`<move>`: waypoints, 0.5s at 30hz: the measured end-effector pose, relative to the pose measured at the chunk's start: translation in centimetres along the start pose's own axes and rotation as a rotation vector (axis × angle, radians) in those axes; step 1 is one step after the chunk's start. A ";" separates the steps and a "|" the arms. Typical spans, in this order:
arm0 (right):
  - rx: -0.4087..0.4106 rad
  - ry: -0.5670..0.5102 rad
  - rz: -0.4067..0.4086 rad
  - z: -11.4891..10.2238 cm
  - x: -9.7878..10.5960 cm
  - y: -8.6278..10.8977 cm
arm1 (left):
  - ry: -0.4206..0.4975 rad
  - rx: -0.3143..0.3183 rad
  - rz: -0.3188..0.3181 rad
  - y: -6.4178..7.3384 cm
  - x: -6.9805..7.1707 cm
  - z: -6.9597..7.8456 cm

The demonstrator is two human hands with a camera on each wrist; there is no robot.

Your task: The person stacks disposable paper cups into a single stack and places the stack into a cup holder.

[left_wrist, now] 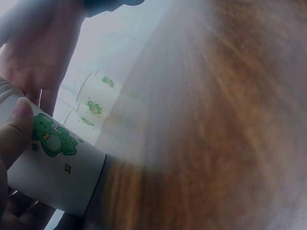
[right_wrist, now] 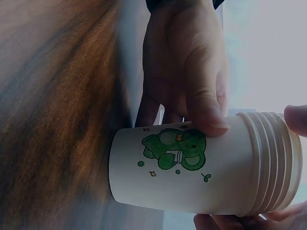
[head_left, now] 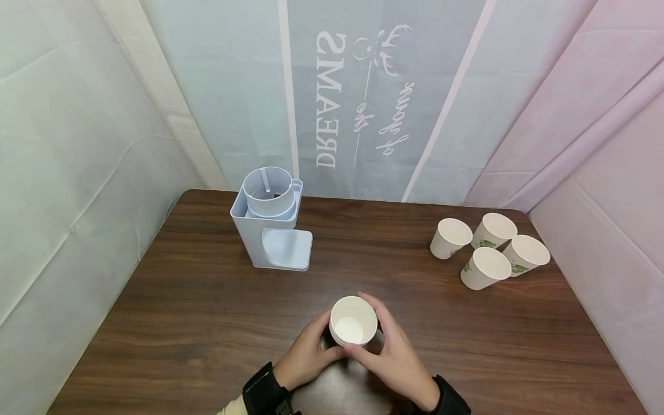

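A stack of nested white paper cups [head_left: 354, 325] stands upright near the table's front, its opening facing up in the head view. Several rims [right_wrist: 271, 165] show at its top in the right wrist view, above a printed green bear. My left hand [head_left: 307, 358] holds the stack from the left, its thumb [left_wrist: 18, 127] against the printed wall below the rims. From the right, my right hand [head_left: 392, 354] grips the stack near its rims, thumb in front and fingers round the far side. The base of the stack is close over the wood.
At the back left stands a pale blue holder [head_left: 267, 251] with a round cup-like insert [head_left: 268, 193] in its top and a small side tray [head_left: 295, 248]. Several white paper cups [head_left: 486, 268] with green prints stand at the back right. Curtains [head_left: 223, 86] hang behind the table [head_left: 181, 323].
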State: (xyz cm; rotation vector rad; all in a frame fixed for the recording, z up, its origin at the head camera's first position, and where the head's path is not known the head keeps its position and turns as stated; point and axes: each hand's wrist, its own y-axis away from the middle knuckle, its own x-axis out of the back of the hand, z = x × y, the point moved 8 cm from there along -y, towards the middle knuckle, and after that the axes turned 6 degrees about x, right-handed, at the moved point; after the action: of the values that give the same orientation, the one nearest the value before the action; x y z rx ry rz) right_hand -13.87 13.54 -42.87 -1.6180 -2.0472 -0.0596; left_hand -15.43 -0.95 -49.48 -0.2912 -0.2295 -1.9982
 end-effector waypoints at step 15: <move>-0.022 0.016 -0.013 0.1 0.0 0.1 | 0.007 -0.010 -0.003 0.0 0.1 0.1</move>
State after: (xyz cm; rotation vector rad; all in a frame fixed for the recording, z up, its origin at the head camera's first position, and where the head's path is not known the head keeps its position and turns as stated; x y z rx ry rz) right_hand -13.86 13.62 -42.98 -1.6127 -2.0518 -0.0995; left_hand -15.44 -0.99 -49.40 -0.2906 -0.2158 -2.0038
